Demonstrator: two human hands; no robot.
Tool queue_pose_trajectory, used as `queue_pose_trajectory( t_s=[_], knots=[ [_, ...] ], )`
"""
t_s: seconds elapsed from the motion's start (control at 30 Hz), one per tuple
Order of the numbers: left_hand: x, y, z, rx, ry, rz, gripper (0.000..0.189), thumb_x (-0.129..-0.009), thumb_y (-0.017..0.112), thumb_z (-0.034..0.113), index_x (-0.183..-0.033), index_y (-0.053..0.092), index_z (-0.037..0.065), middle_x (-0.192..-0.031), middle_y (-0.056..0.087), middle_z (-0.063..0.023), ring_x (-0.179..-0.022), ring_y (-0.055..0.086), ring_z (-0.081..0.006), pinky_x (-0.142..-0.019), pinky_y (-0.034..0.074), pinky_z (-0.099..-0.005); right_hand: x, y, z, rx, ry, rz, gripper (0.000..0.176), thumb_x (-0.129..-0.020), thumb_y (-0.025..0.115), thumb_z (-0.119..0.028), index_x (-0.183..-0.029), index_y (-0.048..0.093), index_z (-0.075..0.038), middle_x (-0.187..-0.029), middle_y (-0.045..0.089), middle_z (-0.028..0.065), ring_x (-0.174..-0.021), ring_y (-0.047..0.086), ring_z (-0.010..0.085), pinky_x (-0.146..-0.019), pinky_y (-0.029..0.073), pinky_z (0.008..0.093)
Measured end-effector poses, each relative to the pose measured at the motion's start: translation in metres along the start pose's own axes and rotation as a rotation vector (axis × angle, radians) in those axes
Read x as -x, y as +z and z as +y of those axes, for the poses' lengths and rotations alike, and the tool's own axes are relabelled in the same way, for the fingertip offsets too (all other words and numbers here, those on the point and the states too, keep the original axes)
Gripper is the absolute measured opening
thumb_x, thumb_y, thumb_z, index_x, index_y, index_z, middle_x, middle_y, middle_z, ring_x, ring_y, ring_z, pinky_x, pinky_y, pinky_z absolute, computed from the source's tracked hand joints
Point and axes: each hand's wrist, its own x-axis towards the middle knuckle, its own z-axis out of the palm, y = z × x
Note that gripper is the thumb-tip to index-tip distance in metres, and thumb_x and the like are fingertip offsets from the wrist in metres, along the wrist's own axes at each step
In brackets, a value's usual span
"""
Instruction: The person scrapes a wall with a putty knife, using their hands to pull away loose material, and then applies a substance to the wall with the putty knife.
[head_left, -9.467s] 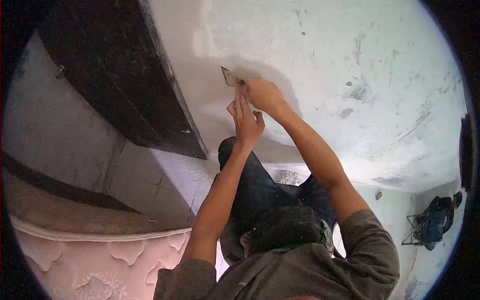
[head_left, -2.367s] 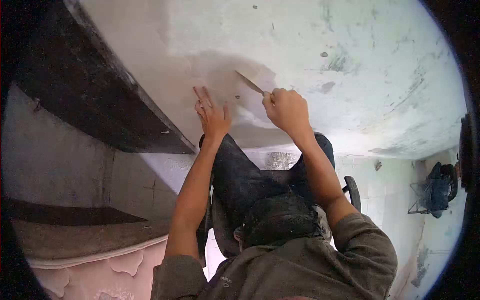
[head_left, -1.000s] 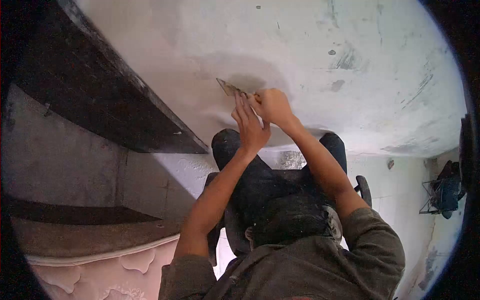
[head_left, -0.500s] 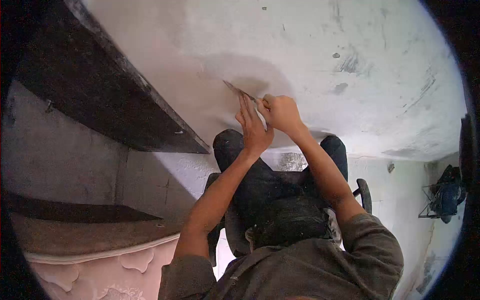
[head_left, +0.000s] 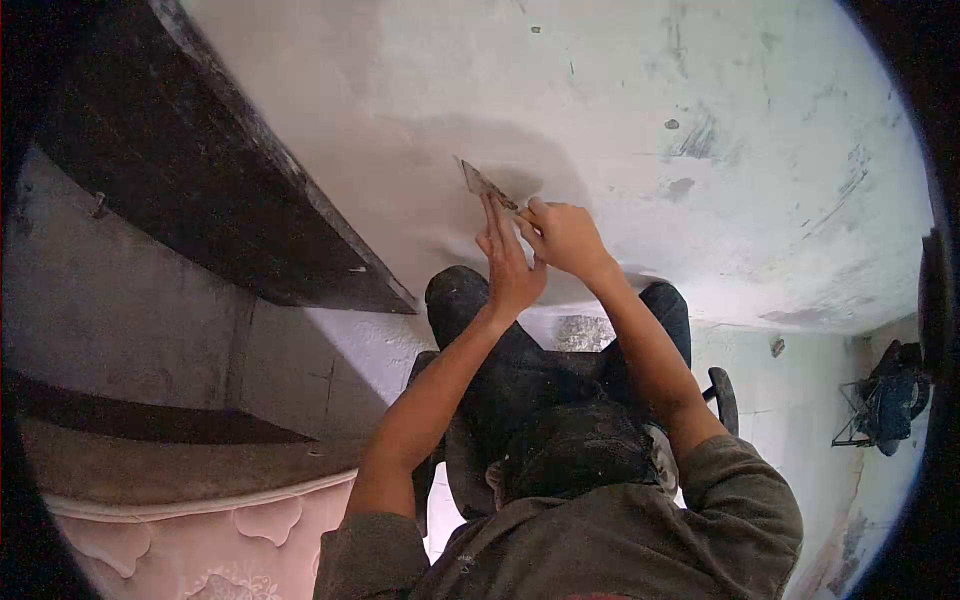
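Note:
A flat metal scraper (head_left: 482, 183) lies against the pale wall (head_left: 620, 90), its blade pointing up and left. Wrapped round its handle, my right hand (head_left: 566, 238) is closed. My left hand (head_left: 513, 272) has its fingers stretched out, and their tips touch the underside of the blade near the handle. The wall around the blade is smooth and slightly darker from a shadow. Small pits and grey scuffs mark the wall to the right.
A dark shelf board (head_left: 200, 150) runs diagonally at the left. Below it are another dark ledge (head_left: 150, 420) and a pink quilted mattress (head_left: 220, 540). A chair armrest (head_left: 724, 400) is beside my right leg. Dark items (head_left: 890, 400) hang at the far right.
The scraper has shifted slightly right, and its blade now shows more of its flat face. Both hands keep nearly the same places.

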Motion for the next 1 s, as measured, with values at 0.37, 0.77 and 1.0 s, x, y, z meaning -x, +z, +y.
queue_pose_trajectory(
  t_s=[0.37, 0.77, 1.0],
  knots=[
    [0.0, 0.002, -0.01, 0.124, -0.147, 0.067, 0.096, -0.074, 0.067, 0.008, -0.146, 0.006, -0.009, -0.15, 0.016, -0.032, -0.129, 0.028, -0.0412, -0.106, 0.02, -0.0449, -0.014, 0.023, -0.01, 0.044, -0.073, -0.096, 0.019, -0.086, 0.055, -0.017, -0.093, 0.051, 0.0, -0.074, 0.063, 0.0192, -0.069, 0.061, 0.0423, -0.062, 0.05, 0.0502],
    [-0.009, 0.014, -0.017, 0.101, -0.145, 0.022, 0.098, -0.07, 0.071, 0.006, -0.147, 0.011, -0.006, -0.151, 0.003, -0.035, -0.136, 0.019, -0.0417, -0.106, 0.019, -0.0443, -0.032, 0.007, -0.016, 0.172, -0.003, -0.228, 0.022, -0.087, 0.054, -0.021, -0.089, 0.059, 0.0, -0.075, 0.065, 0.0242, -0.071, 0.066, 0.0416, -0.062, 0.054, 0.0488],
    [-0.011, 0.021, -0.022, 0.014, -0.038, 0.104, 0.096, -0.069, 0.07, 0.004, -0.146, 0.013, -0.006, -0.151, 0.005, -0.0339, -0.134, 0.02, -0.0415, -0.105, 0.019, -0.0447, -0.06, -0.021, -0.036, 0.224, 0.1, -0.446, 0.024, -0.085, 0.057, -0.022, -0.094, 0.067, -0.002, -0.088, 0.068, 0.0209, -0.083, 0.068, 0.0385, -0.07, 0.055, 0.0477]
  ],
)
